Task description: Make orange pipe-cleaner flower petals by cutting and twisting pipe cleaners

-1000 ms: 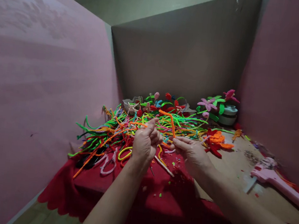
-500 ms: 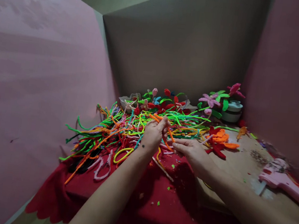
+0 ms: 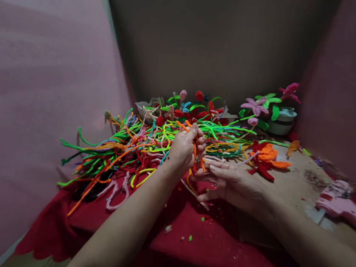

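Orange pipe cleaners are pinched in my left hand, with bent ends sticking out above the thumb and below the fingers. Just right of the lower ends is my right hand, its fingers spread and holding nothing that I can see. Behind both hands spreads a heap of pipe cleaners in green, yellow, red, orange and pink. A flower of orange and dark red fuzzy petals lies beyond my right wrist.
A pink glue gun lies at the right on a tan board. Fuzzy flowers stand at the back, some beside a pale blue pot. Red cloth covers the front, scattered with small scraps. Pink panels rise on both sides.
My right hand has let go of the orange pipe cleaners' lower end, and its fingers have spread. My left hand still grips them. The view has tipped downward a little.
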The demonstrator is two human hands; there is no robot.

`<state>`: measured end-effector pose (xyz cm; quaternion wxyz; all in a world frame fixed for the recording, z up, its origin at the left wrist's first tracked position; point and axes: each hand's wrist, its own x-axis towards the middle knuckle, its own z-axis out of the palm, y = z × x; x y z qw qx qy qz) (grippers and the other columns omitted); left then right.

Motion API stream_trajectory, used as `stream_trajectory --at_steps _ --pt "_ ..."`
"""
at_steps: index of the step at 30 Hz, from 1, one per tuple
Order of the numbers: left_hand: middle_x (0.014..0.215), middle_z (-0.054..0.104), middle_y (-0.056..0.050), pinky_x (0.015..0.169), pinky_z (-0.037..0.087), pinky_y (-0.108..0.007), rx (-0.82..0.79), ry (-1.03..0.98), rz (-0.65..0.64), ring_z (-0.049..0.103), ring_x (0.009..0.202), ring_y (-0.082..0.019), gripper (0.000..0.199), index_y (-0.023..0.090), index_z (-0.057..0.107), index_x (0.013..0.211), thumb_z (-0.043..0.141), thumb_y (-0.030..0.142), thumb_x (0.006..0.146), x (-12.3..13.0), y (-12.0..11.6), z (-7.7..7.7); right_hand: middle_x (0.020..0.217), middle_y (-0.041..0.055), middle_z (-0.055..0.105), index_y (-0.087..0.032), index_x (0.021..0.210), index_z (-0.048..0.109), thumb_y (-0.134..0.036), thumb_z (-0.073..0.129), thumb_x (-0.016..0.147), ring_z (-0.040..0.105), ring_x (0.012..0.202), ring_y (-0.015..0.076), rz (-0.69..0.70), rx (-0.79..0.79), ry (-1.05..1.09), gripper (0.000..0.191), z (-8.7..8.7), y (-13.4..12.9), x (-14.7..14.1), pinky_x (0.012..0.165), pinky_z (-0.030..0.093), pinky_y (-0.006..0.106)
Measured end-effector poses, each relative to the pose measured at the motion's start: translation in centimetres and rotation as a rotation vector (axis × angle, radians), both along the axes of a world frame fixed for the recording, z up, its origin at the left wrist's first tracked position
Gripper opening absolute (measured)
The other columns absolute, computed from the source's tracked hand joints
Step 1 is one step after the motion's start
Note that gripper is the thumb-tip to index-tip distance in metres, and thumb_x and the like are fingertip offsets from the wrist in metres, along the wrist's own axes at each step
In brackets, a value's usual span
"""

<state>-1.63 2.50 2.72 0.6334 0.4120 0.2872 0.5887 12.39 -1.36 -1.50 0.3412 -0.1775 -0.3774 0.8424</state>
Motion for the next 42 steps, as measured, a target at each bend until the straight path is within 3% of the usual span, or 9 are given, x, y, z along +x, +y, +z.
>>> stream_trajectory --at_steps 3,5,9,11,13,17,25,33,42 --pt "0.048 0.039 0.006 0.032 0.027 -0.015 -0.016 -0.017 0.001 0.035 0.035 -0.004 0.039 0.016 0.042 0.064 0.051 0.05 0.079 -0.5 0.2 -0.4 0.101 0.0076 0.061 -0.018 0.102 0.058 -0.018 0.053 0.083 0.057 0.099 0.0231 0.079 -0.034 0.049 0.02 0.2 -0.4 0.2 0.072 0.052 0.052" --pt "0.049 0.039 0.006 0.031 0.026 -0.015 -0.038 -0.043 0.001 0.034 0.034 -0.004 0.038 0.016 0.042 0.064 0.051 0.05 0.08 -0.8 0.2 -0.5 0.103 0.0088 0.061 -0.018 0.103 0.058 -0.021 0.054 0.082 0.058 0.1 0.0258 0.108 -0.013 0.042 0.022 0.2 -0.5 0.3 0.062 0.055 0.044" --pt "0.05 0.037 0.007 0.031 0.025 -0.014 -0.089 -0.106 -0.047 0.033 0.035 -0.004 0.037 0.015 0.043 0.065 0.05 0.048 0.081 -0.9 0.1 -0.6 0.088 0.0068 0.064 -0.017 0.096 0.062 -0.021 0.062 0.076 0.064 0.071 0.0196 -0.001 0.086 -0.039 0.02 -0.4 -0.3 -0.1 0.041 0.051 0.025" --pt "0.05 0.036 0.007 0.031 0.023 -0.014 -0.112 -0.139 -0.068 0.031 0.035 -0.003 0.037 0.015 0.042 0.064 0.049 0.047 0.082 -0.6 -0.1 -0.6 0.075 0.0035 0.063 -0.015 0.088 0.065 -0.018 0.065 0.074 0.06 0.058 0.0128 -0.133 0.068 -0.086 0.015 -0.8 -0.1 -0.5 0.045 0.051 0.023" --pt "0.049 0.034 0.007 0.031 0.02 -0.013 -0.121 -0.166 -0.056 0.028 0.034 -0.002 0.038 0.015 0.041 0.063 0.048 0.046 0.083 -0.2 -0.4 -0.6 0.068 0.0011 0.061 -0.015 0.085 0.067 -0.015 0.067 0.071 0.057 0.058 0.0104 -0.263 0.009 -0.102 0.014 -1.1 0.1 -0.8 0.055 0.054 0.026" --pt "0.046 0.03 0.008 0.031 0.016 -0.014 -0.128 -0.188 -0.002 0.025 0.032 -0.001 0.039 0.015 0.041 0.062 0.047 0.047 0.083 0.5 -0.9 -0.5 0.077 0.0016 0.063 -0.016 0.078 0.069 -0.012 0.071 0.065 0.057 0.063 0.011 -0.37 -0.04 -0.087 0.013 -1.3 0.1 -1.2 0.062 0.053 0.028" --pt "0.045 0.029 0.008 0.031 0.013 -0.014 -0.145 -0.192 -0.061 0.023 0.031 -0.001 0.039 0.015 0.041 0.062 0.041 0.046 0.087 0.4 -1.0 -0.4 0.064 0.0041 0.063 -0.011 0.068 0.066 -0.023 0.068 0.071 0.052 0.046 0.0074 -0.166 0.032 -0.215 0.012 -1.2 -0.3 -0.9 0.04 0.038 0.018" --pt "0.045 0.026 0.009 0.03 0.015 -0.014 -0.133 -0.199 -0.097 0.02 0.031 -0.001 0.04 0.014 0.045 0.064 0.044 0.05 0.084 0.7 -1.7 -0.2 0.048 -0.001 0.053 -0.012 0.053 0.06 -0.018 0.071 0.064 0.044 0.04 0.0056 -0.126 -0.033 -0.186 0.017 -1.3 -0.3 -1.1 0.034 0.037 0.016" --pt "0.042 0.022 0.009 0.03 0.024 -0.016 0.138 -0.103 0.208 0.024 0.03 -0.003 0.038 0.016 0.046 0.06 0.051 0.049 0.079 -0.3 -1.0 0.3 0.049 0.0004 0.057 -0.013 0.06 0.064 -0.023 0.072 0.064 0.044 0.033 0.0056 -0.274 0.029 -0.303 0.013 -1.4 -0.7 -1.3 0.028 0.034 0.016"
